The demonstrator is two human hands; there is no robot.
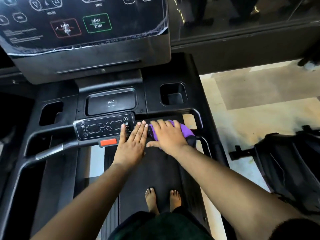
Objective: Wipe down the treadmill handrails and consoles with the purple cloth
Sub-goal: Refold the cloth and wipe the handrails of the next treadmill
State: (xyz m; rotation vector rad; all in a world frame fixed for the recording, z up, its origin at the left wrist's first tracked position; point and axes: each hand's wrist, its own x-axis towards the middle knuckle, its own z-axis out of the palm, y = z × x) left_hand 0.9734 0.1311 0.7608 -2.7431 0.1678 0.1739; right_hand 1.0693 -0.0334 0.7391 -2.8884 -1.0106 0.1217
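Note:
The purple cloth (186, 132) lies over the right part of the front handrail (197, 113), bunched under my right hand (168, 135). That hand lies flat on it, fingers spread and pressing down. My left hand (132, 141) is just to its left, fingers straight, tips resting on the small lower control panel (103, 127) near its plus and minus buttons. Below that panel sits a red stop tab (108, 142). The big upper console (83, 25), with green quick-start and red pause buttons, stands at the top left. The left handrail (46, 151) curves down at the left.
A phone tray (110, 101) and two cup holders (173, 94) sit between the consoles. My bare feet (162, 200) stand on the treadmill belt (155, 170). A black bag (285, 163) lies on the tan floor (259, 90) to the right. A dark wall runs at the top right.

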